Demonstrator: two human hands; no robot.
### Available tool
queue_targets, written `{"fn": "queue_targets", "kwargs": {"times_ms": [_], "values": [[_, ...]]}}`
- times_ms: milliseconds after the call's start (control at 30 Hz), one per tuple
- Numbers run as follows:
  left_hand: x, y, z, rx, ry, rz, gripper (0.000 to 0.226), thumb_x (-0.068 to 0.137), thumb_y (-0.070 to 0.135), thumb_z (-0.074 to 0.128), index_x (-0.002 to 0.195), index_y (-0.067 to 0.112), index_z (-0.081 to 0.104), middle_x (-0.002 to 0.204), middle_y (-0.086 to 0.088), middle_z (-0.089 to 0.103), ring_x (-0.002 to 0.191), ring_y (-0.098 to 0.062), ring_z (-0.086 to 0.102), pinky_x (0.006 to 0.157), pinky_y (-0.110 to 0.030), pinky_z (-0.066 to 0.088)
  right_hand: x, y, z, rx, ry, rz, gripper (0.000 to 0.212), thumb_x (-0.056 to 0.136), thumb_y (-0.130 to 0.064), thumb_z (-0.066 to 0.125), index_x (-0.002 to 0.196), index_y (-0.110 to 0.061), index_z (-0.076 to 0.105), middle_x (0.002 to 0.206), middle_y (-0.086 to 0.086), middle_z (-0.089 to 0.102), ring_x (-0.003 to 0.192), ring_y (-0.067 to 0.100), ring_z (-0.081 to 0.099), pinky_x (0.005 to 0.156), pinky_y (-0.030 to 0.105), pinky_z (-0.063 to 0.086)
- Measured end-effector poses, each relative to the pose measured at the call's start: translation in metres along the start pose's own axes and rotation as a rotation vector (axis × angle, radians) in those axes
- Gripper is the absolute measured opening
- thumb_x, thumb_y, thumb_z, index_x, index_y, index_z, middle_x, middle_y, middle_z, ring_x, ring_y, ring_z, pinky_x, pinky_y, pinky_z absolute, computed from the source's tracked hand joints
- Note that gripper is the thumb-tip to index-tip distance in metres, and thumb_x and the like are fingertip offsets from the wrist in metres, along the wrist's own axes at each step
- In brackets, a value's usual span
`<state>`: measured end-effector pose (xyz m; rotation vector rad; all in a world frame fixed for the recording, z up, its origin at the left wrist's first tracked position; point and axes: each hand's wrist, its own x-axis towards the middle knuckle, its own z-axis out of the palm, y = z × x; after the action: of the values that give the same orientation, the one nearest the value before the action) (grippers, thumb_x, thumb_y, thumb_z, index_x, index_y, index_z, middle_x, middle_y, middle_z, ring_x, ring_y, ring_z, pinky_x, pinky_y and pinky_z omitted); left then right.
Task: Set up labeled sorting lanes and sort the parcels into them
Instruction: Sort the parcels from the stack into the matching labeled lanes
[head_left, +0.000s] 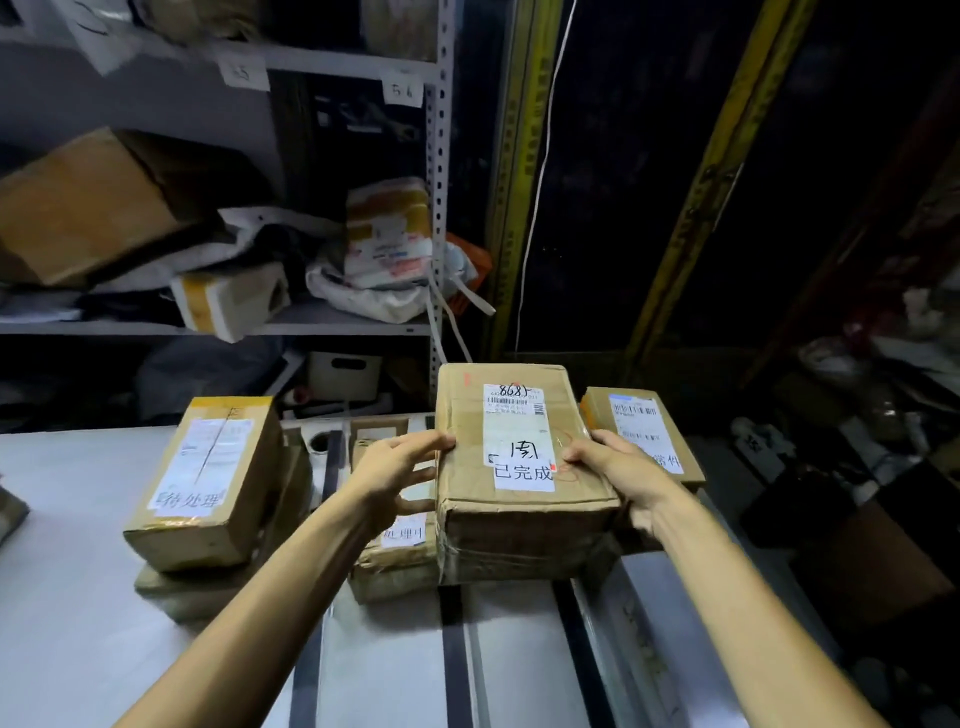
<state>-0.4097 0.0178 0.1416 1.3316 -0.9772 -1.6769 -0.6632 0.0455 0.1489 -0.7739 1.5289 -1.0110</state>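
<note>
Two hands hold one parcel (524, 467) between them at the middle of the counter (67, 597). Left hand (395, 473): fingers lie along the parcel's left edge, grip closed on that side. Right hand (618, 478): thumb on the top face, remaining fingers hidden behind the right side, grip likewise closed on the parcel. The parcel's white label bears handwritten characters, and its near left corner overlaps a lower parcel (397, 551) with a partly covered label. Left of these, a tall parcel (208, 478) sits on a flatter package; right and farther off lies another labelled parcel (644, 436), just beside the right hand. Dark strips (454, 660) on the counter appear to mark lanes. Risks, as judged: the held parcel rests partly on its neighbour, so letting go could leave it tilted or straddling two lanes; the covered label below could then be misread; a sideways slide could push the right parcel toward the counter's edge.
</note>
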Motion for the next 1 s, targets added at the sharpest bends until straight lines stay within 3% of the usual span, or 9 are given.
{"fn": "queue_targets", "kwargs": {"times_ms": [67, 333, 500, 600, 733, 1000], "values": [[0.019, 0.006, 0.008, -0.008, 0.006, 0.010, 0.007, 0.085, 0.020, 0.069, 0.085, 0.017, 0.075, 0.099, 0.000, 0.073, 0.102, -0.019, 0.063, 0.070, -0.037, 0.051, 0.017, -0.009, -0.004, -0.017, 0.029, -0.015, 0.042, 0.083, -0.010, 0.072, 0.124, -0.011, 0.062, 0.098, 0.010, 0.077, 0.076, 0.018, 0.074, 0.061, 0.027, 0.056], [0.065, -0.005, 0.026, -0.037, 0.036, -0.042, 0.006, 0.085, 0.019, 0.064, 0.087, 0.015, 0.068, 0.095, -0.005, 0.066, 0.095, -0.021, 0.061, 0.070, -0.036, 0.046, 0.060, -0.023, -0.012, -0.188, 0.050, -0.016, 0.049, 0.079, -0.019, 0.075, 0.126, -0.017, 0.060, 0.104, 0.005, 0.073, 0.085, 0.016, 0.072, 0.068, 0.028, 0.057], [0.074, -0.017, 0.034, -0.104, 0.109, -0.058, 0.005, 0.087, 0.013, 0.061, 0.088, 0.013, 0.066, 0.082, 0.001, 0.068, 0.091, -0.017, 0.060, 0.072, -0.037, 0.045, 0.084, -0.019, -0.010, -0.243, 0.031, -0.017, 0.053, 0.076, -0.019, 0.076, 0.126, -0.017, 0.059, 0.109, 0.006, 0.072, 0.094, 0.022, 0.072, 0.089, 0.041, 0.059], [0.078, -0.015, 0.034, -0.083, 0.140, -0.035, 0.005, 0.087, 0.012, 0.061, 0.085, 0.014, 0.066, 0.077, 0.004, 0.068, 0.089, -0.015, 0.060, 0.074, -0.037, 0.044, 0.092, -0.017, -0.007, -0.208, 0.006, -0.002, 0.051, 0.080, -0.014, 0.074, 0.128, -0.014, 0.057, 0.106, 0.006, 0.072, 0.091, 0.020, 0.072, 0.083, 0.035, 0.060], [0.082, -0.015, 0.030, -0.031, 0.128, -0.001, 0.019, 0.087, 0.012, 0.062, 0.070, 0.019, 0.067, 0.078, 0.005, 0.068, 0.089, -0.015, 0.061, 0.074, -0.037, 0.045, 0.094, -0.013, -0.001, -0.158, -0.020, 0.012, 0.055, 0.082, -0.016, 0.074, 0.132, -0.014, 0.052, 0.093, -0.003, 0.069, 0.077, 0.009, 0.068, 0.057, 0.019, 0.052], [0.087, -0.015, 0.033, -0.055, 0.155, -0.024, 0.009, 0.087, 0.012, 0.064, 0.081, 0.018, 0.066, 0.092, 0.002, 0.069, 0.095, -0.015, 0.065, 0.071, -0.034, 0.048, 0.101, -0.015, -0.004, -0.136, -0.012, 0.050, 0.056, 0.084, -0.018, 0.075, 0.133, -0.012, 0.050, 0.091, 0.000, 0.069, 0.075, 0.013, 0.069, 0.059, 0.023, 0.056]]}}
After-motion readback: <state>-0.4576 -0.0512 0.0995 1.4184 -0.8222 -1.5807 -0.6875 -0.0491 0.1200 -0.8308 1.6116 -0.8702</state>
